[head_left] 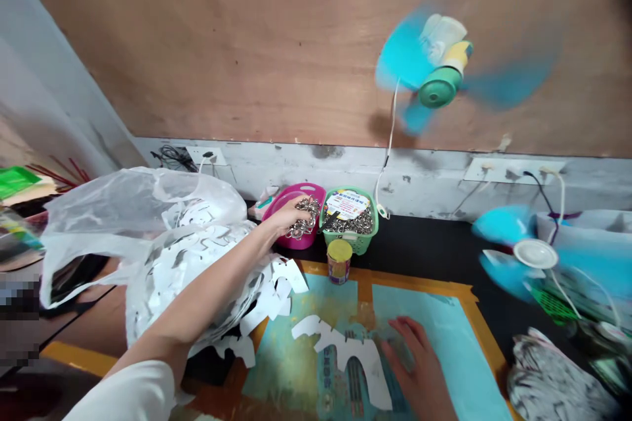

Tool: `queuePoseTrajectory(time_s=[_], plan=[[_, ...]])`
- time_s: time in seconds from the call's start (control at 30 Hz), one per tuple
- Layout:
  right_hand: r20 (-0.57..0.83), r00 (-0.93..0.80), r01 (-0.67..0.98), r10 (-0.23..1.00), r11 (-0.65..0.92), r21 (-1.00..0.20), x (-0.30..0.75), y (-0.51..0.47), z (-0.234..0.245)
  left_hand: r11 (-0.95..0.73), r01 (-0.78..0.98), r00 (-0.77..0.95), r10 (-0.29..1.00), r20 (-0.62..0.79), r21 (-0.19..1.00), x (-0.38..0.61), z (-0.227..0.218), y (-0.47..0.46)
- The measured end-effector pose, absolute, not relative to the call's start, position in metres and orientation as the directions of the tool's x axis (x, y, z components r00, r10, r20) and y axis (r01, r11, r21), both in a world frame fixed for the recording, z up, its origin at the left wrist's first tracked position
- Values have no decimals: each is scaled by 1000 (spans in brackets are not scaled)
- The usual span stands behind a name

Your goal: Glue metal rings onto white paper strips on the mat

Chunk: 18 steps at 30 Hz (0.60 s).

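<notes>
My left hand (292, 213) reaches into a pink plastic basket (316, 193), its fingers curled on a cluster of shiny metal rings (305, 218); the fingertips are partly hidden. My right hand (417, 362) is over the blue work surface (434, 322), fingers apart and slightly blurred, with nothing seen in it. Just left of it lies a white curved cutout with notched edges (345, 348). Beside the pink basket stands a green basket (366, 245) of small metal pieces, with a printed round card (347, 204) on top.
A yellow-lidded can (340, 263) stands before the green basket. At left, a translucent plastic bag (143, 200) bulges with white cutouts, several spilling out. Two blue-bladed fans spin, one on the wall (441, 87), one at right (536, 254). A patterned bundle (557, 378) lies lower right.
</notes>
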State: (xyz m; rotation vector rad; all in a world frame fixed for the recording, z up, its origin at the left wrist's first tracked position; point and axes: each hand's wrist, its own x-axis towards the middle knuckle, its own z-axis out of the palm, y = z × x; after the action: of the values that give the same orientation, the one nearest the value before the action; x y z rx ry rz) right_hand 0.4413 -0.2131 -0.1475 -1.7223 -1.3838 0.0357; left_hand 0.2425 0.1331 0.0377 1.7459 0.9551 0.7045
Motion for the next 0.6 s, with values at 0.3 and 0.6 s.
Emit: queuePoseTrajectory(time_s=[0.3, 0.6], plan=[[391, 441, 557, 808, 95, -825, 394, -38, -136, 1, 56, 532, 846, -30, 998, 238, -8, 83], [365, 511, 562, 778, 19, -827, 413, -43, -147, -150, 211, 420, 906, 49, 966, 243, -75, 62]])
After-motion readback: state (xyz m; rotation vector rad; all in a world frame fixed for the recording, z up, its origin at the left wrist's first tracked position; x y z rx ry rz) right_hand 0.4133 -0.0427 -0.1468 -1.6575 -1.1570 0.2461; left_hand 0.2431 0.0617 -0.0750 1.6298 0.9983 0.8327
